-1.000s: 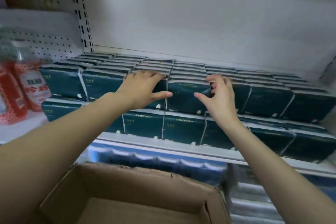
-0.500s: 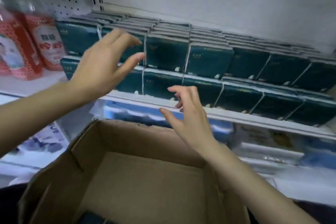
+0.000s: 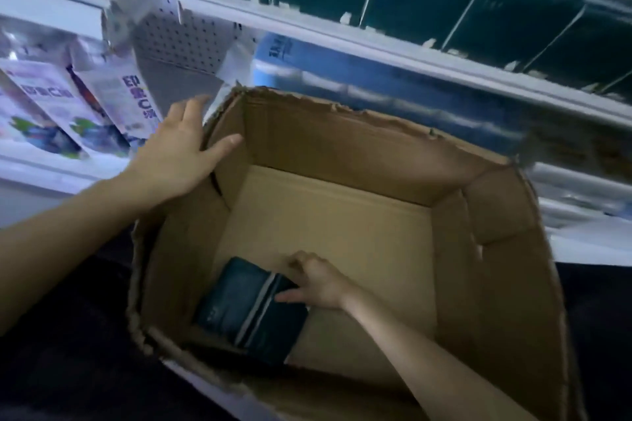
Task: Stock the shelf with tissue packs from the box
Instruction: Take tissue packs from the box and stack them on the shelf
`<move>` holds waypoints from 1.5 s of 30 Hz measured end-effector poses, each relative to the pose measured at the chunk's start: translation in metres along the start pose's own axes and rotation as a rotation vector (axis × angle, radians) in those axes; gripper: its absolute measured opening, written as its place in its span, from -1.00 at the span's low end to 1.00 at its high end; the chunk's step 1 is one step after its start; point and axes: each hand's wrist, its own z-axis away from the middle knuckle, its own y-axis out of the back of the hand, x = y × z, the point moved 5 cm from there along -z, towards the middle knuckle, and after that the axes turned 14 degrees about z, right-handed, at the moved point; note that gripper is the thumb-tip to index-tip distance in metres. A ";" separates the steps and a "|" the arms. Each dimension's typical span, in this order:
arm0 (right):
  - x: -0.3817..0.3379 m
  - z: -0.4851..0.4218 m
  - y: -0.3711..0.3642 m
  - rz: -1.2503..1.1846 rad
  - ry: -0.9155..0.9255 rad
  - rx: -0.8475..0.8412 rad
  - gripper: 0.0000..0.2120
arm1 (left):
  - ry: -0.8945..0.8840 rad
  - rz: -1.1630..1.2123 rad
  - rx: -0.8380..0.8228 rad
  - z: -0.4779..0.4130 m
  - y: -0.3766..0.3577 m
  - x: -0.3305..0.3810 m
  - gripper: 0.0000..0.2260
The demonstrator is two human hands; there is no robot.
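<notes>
Both hands [image 3: 171, 160] now down from shelf [image 3: 342, 31], right hand [image 3: 321, 282] on packs [image 3: 246, 304]

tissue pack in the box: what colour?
Dark teal green tissue pack with a pale striped band across it; the head view shows it best.

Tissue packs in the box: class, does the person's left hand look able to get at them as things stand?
Probably yes. The left hand is at the rim of the open box, nothing covers the tissue packs, and the right hand holds only their right end.
</notes>
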 end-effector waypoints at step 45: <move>0.133 0.301 0.372 0.018 0.089 1.360 -0.66 | -0.853 0.306 -0.015 -0.065 -0.057 0.366 -0.51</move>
